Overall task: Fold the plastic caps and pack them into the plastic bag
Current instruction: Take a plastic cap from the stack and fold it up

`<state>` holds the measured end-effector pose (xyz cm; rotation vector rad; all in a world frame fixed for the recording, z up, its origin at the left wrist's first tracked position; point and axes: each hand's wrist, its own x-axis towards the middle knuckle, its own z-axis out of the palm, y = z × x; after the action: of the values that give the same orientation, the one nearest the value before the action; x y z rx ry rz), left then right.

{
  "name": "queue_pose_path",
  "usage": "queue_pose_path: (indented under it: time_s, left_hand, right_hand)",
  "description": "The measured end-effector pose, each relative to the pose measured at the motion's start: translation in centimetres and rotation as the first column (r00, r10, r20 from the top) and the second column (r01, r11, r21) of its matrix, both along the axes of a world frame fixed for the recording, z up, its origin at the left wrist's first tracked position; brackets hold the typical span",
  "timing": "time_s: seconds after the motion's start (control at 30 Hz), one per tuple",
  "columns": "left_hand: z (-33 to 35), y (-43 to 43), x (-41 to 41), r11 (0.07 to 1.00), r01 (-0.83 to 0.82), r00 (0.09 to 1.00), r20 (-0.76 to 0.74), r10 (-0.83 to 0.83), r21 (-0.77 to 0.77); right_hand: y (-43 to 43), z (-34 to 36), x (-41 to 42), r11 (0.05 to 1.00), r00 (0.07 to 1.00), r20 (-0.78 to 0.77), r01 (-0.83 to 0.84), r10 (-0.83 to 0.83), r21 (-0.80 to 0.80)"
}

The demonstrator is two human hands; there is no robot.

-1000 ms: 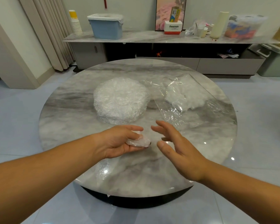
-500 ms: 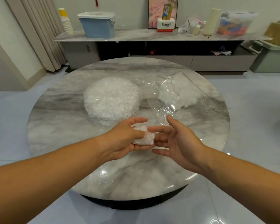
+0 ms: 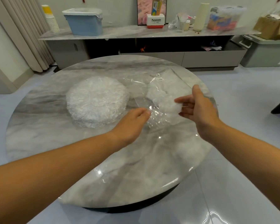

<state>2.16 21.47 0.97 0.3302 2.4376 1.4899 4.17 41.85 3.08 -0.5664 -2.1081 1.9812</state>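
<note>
Progress: partway, judging by layout.
- packed caps (image 3: 158,92) lying inside plastic bag (image 3: 173,78), toward far-right edge of bench (image 3: 103,167)
- stack of unfolded caps (image 3: 97,101) waiting left of centre
- right hand (image 3: 199,109) pinching folded cap (image 3: 170,106) just over bag
- left hand (image 3: 131,123) apparently pinching bag's near edge, lifting mouth

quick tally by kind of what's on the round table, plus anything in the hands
stack of unfolded plastic caps: 1
clear plastic bag: 1
clump of folded caps inside the bag, not countable singly: 1
folded cap at the right hand fingertips: 1
total: 4
</note>
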Motion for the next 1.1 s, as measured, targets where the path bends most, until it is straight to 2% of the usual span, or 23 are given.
queue_pose_path:
  time_s: [0.07,0.17,0.3,0.53,0.7,0.9,0.97,1.1]
  left_hand:
    - [-1.0,1.0,-0.4,0.97,0.111,0.978,-0.149,-0.145,-0.219]
    - [-2.1,2.5,-0.8,0.88,0.181,0.95,-0.152,-0.271,-0.439]
    - [-2.8,4.0,-0.9,0.786,0.223,0.917,-0.149,-0.37,-0.577]
    - [-4.5,4.8,-0.7,0.591,0.19,0.852,-0.167,-0.495,-0.784]
    - [-5.2,4.7,-1.0,0.528,0.15,0.85,-0.164,-0.501,-0.836]
    - [-5.1,4.3,-0.7,0.598,0.174,0.842,-0.197,-0.502,-0.782]
    - [-5.1,4.1,-0.6,0.618,0.208,0.846,-0.178,-0.503,-0.758]
    - [-5.1,3.5,-0.2,0.603,0.258,0.836,-0.138,-0.53,-0.755]
  right_hand:
    - [1.6,-0.8,-0.7,0.999,0.999,0.032,0.023,-0.024,0.038]
    - [3.4,-2.7,-1.4,0.992,0.996,0.088,-0.004,-0.007,0.123]
    - [4.7,-4.7,-1.4,0.942,0.986,0.163,-0.088,0.036,0.325]
    - [5.6,-6.2,-1.2,0.933,0.977,0.188,-0.158,0.101,0.323]
    - [5.8,-6.7,-1.2,0.917,0.969,0.213,-0.196,0.126,0.347]
    - [5.0,-5.8,-1.2,0.907,0.946,0.277,-0.257,0.167,0.333]
    - [4.6,-5.5,-1.6,0.943,0.938,0.307,-0.237,0.161,0.233]
    - [3.3,-4.8,-3.1,0.993,0.94,0.325,-0.084,0.106,-0.083]
